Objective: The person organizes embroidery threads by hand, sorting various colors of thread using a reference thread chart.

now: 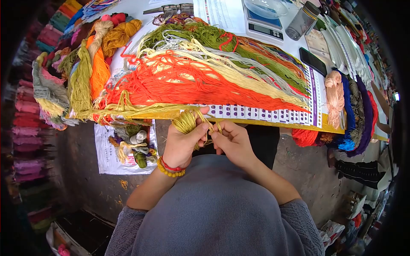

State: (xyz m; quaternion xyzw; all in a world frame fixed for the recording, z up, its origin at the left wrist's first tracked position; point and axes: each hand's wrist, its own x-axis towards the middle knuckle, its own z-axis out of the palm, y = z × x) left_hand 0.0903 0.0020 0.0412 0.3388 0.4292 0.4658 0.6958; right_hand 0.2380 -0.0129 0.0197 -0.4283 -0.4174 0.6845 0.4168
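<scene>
My left hand (183,143) is closed around a looped bundle of olive-yellow yarn (184,122), just off the table's front edge. Close beside it, my right hand (232,138) pinches strands of the same yarn between thumb and fingers. Strands of this colour trail left along the table edge toward an olive skein (81,83). Beyond my hands, red-orange yarn (171,85) lies spread out, with cream yarn (239,77), grey strands and green yarn (183,36) behind it. White cards with rows of purple-dotted holes (256,114) lie partly under the yarn.
At the back stand a digital scale (265,30) with a clear bowl and a dark-lidded jar (303,21). A phone (313,61) and a peach skein (334,94) lie right. More skeins (121,34) pile up left. A white bag (106,147) with yarn scraps sits below the table edge.
</scene>
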